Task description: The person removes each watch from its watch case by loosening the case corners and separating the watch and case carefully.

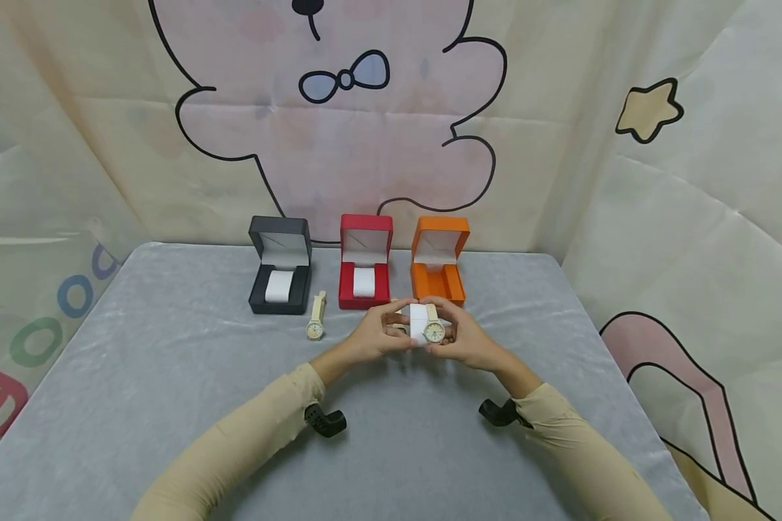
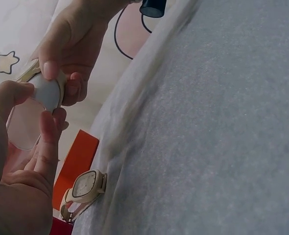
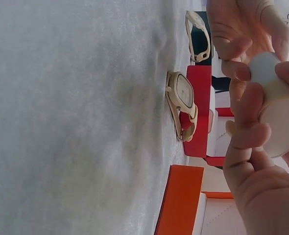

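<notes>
Between my hands is a white watch cushion (image 1: 418,323) with a cream wristwatch (image 1: 434,332) strapped round it, its round dial facing me. My left hand (image 1: 376,334) pinches the cushion's left end between thumb and fingers. On the other side, my right hand (image 1: 471,339) grips the watch and the cushion's right end. In the right wrist view the cream strap (image 3: 280,93) passes round the cushion, partly under my fingers. A second cream watch with a squarish face (image 3: 183,91) stands on the table, mostly hidden behind my left hand in the head view.
Three open boxes line the table's back: black (image 1: 280,289) and red (image 1: 365,286), each holding a white cushion, and orange (image 1: 439,282) with its orange inside showing. A third cream watch (image 1: 316,317) lies before the black box. Grey cloth (image 1: 234,405) covers the table.
</notes>
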The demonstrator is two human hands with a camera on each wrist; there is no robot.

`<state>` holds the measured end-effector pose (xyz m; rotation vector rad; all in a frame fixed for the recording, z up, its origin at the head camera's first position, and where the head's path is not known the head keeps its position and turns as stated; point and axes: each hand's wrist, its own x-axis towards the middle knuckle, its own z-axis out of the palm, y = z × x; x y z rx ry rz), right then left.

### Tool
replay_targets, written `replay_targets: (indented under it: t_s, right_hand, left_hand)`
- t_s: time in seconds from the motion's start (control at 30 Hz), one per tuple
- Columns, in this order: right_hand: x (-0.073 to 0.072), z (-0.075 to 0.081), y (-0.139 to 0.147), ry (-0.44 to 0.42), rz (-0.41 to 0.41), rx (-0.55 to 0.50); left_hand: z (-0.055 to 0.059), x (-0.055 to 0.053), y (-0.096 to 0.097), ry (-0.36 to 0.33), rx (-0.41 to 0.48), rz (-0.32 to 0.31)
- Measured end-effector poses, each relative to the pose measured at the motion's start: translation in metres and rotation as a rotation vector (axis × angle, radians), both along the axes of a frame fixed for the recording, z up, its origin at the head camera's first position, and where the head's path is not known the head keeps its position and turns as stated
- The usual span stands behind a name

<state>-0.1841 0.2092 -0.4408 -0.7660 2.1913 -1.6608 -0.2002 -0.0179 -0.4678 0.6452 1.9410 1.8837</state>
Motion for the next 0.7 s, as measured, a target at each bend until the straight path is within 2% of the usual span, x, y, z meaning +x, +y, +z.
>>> replay_targets:
  t_s: [0.27, 0.7]
  right_hand:
    - [-0.0034, -0.0007, 0.0035, 0.020, 0.061, 0.019]
    - [-0.0032, 0.0074, 0.0054, -0.078, 0.132, 0.016]
  left_hand:
    - [0.0002, -0.0004, -0.0034, 0.003, 0.009, -0.028]
    - [-0.0007, -0.0045, -0.0103, 0.010, -0.003, -0.078]
